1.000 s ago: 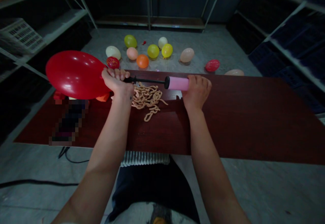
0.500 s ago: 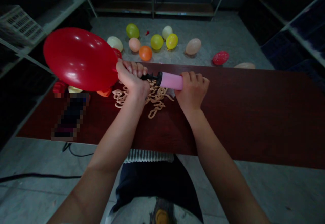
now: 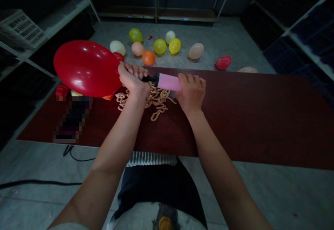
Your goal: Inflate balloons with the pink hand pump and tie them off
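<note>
A large inflated red balloon (image 3: pixel 87 68) stretches out to the left above the table. Its neck ends at my left hand (image 3: pixel 134 78), whose fingers are closed around the black end of a balloon pump. The pump's pink barrel (image 3: pixel 169 82) points to the right, and my right hand (image 3: pixel 192 92) is wrapped around its far end. A short piece of black shaft (image 3: pixel 151 79) shows between the left fingers and the barrel. The balloon's mouth and the nozzle are hidden in my left hand. Below the pump lies a heap of long, thin beige balloons (image 3: pixel 159 104).
A dark reddish table (image 3: pixel 250 118) spans the view. A blurred-out dark flat object (image 3: pixel 73 118) lies at its left, near small deflated balloons (image 3: pixel 62 91). Several inflated balloons, including an orange one (image 3: pixel 148 57), rest on the floor beyond. Metal shelves (image 3: pixel 125 12) stand around.
My right hand and the pink barrel have moved left, closer to my left hand, so less black shaft shows. The red balloon sits slightly lower and further right in view.
</note>
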`<state>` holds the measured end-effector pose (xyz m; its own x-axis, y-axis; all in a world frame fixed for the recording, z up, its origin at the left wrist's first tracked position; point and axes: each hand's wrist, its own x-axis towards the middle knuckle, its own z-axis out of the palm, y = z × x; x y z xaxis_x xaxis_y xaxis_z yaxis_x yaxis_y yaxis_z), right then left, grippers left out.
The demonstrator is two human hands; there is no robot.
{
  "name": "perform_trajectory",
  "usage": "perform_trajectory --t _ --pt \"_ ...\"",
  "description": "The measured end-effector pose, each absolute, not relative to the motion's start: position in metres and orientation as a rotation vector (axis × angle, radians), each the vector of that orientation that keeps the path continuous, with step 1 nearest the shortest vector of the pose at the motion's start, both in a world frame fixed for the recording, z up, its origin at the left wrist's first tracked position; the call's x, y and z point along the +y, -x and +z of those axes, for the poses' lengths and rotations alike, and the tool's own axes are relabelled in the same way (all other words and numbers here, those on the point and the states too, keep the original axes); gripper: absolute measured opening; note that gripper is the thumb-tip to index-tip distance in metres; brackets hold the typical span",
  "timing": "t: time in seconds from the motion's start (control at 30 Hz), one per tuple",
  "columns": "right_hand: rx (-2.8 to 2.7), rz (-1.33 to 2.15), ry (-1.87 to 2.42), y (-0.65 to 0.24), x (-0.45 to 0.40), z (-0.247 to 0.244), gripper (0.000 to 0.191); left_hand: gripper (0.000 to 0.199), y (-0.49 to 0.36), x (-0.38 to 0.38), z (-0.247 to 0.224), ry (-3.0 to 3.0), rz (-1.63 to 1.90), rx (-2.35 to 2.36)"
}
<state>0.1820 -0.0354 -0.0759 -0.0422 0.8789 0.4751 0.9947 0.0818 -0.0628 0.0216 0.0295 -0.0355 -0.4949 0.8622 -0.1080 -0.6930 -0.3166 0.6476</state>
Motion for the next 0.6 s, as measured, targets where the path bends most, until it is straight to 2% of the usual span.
perform_trajectory --t 0.17,0.43,0.6 --pt "-1.92 -0.44 1.879 -0.194 -0.031 -0.076 0.036 0.046 -0.012 0.037 -0.042 -0.373 1.97 0.785" --pt "-1.741 -0.549 1.941 -0.217 -0.028 -0.08 0.034 0.039 -0.007 0.028 -0.023 -0.157 2.026 0.568" --pt "-1.688 -0.575 1.954 -0.224 -0.029 -0.081 0.036 0.037 -0.003 0.031 -0.024 -0.187 2.033 0.614"
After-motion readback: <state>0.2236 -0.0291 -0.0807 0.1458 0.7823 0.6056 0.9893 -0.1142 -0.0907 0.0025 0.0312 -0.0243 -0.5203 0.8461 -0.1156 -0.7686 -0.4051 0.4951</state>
